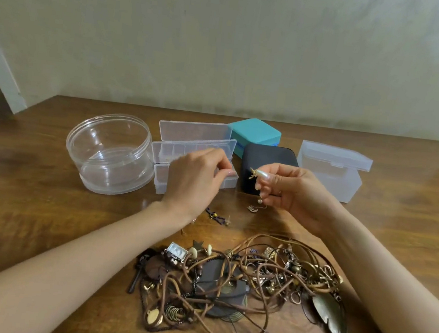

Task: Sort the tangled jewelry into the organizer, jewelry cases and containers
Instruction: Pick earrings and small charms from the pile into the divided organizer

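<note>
Tangled cords and chains are lying nearest on the table, soft, light and likely snagging if pulled. Beyond them the right hand is pinching a small gold-and-pearl piece before the black case; it is looking light, slippery and fragile, best held by its metal stem. The left hand is curling over the clear organizer, and I cannot tell whether it is holding anything.

Tangled jewelry heaped, clear organizer open

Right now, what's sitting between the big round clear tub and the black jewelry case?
In the head view, the clear divided organizer lies there, lid open, with the left hand over its right end.
</note>
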A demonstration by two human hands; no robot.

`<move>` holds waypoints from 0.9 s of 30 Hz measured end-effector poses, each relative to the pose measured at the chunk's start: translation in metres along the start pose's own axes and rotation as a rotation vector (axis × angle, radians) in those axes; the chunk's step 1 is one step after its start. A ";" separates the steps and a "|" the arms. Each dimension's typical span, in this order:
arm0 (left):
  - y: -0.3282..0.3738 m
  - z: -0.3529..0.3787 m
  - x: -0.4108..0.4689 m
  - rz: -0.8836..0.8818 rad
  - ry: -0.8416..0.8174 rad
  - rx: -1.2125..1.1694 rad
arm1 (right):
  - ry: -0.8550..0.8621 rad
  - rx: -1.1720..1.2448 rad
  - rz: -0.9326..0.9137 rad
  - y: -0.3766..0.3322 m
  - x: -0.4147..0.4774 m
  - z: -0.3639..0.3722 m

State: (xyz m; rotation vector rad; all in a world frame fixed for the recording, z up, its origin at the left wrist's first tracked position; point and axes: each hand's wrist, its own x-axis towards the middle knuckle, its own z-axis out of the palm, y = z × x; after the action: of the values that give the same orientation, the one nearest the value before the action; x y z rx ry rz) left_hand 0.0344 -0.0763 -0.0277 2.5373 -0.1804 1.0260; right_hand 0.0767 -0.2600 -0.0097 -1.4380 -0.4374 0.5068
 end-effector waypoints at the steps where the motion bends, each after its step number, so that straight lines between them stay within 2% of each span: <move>1: -0.001 0.001 0.004 0.058 0.007 0.058 | 0.009 -0.012 0.000 0.000 0.000 0.001; 4: -0.004 0.008 0.013 0.108 -0.027 0.144 | 0.026 -0.017 -0.002 0.000 0.000 0.002; 8: -0.007 0.007 0.014 0.114 -0.039 0.101 | 0.078 -0.014 0.005 -0.001 -0.001 0.002; 14: -0.025 -0.026 -0.005 0.060 0.035 0.002 | 0.316 -0.249 -0.100 -0.003 -0.004 0.010; 17: -0.031 -0.033 -0.006 0.064 -0.101 -0.012 | 0.373 -0.302 -0.156 -0.005 -0.002 0.018; 19: -0.031 -0.033 -0.005 0.087 -0.175 0.048 | 0.427 -0.491 -0.241 -0.006 0.009 0.020; 22: -0.033 -0.035 -0.004 0.075 -0.179 0.078 | 0.472 -0.849 -0.329 -0.005 0.031 0.029; 27: -0.035 -0.042 -0.001 0.048 -0.193 0.132 | 0.477 -1.182 -0.386 -0.004 0.046 0.041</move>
State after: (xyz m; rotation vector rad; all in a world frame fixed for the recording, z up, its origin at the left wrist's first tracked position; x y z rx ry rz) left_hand 0.0158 -0.0270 -0.0122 2.7643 -0.2363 0.8335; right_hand 0.0917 -0.2000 -0.0030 -2.4322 -0.6421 -0.5291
